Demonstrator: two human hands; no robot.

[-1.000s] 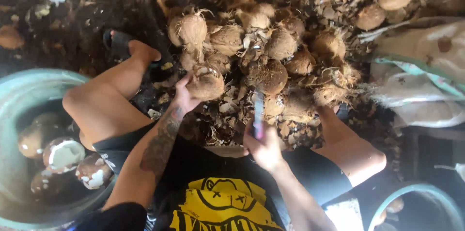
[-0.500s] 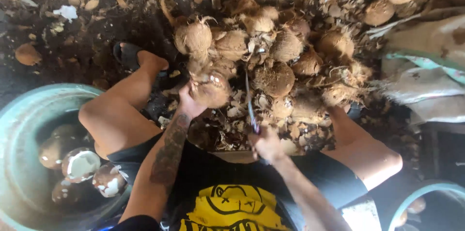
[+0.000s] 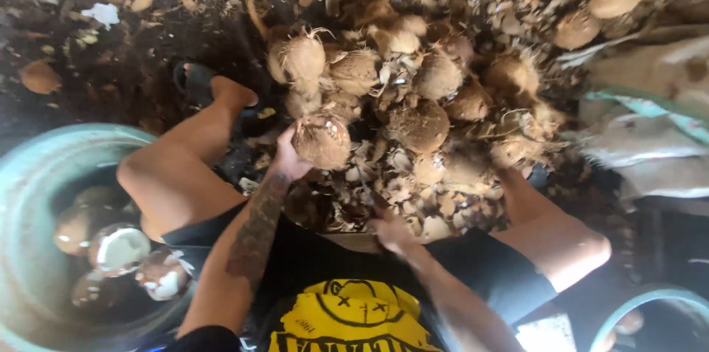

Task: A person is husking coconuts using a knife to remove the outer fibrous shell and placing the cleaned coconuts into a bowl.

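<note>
**A Hairy Coconut Is Being Held Over the Pile**

A big pile of brown coconuts (image 3: 443, 93) is being shown on the ground. A round blue-green tub (image 3: 33, 175) is being used at the left, and peeled coconuts (image 3: 118, 248) are being kept in it. Another tub (image 3: 628, 315) is being seen at the bottom right.

One coconut (image 3: 323, 141) is being held up in front of the pile, with the left hand (image 3: 286, 156) clamped on its side. It is probably heavy, hard and rough, so it is best gripped around the middle. The right hand (image 3: 391, 232) is being blurred; whether it is closed cannot be told.
</note>
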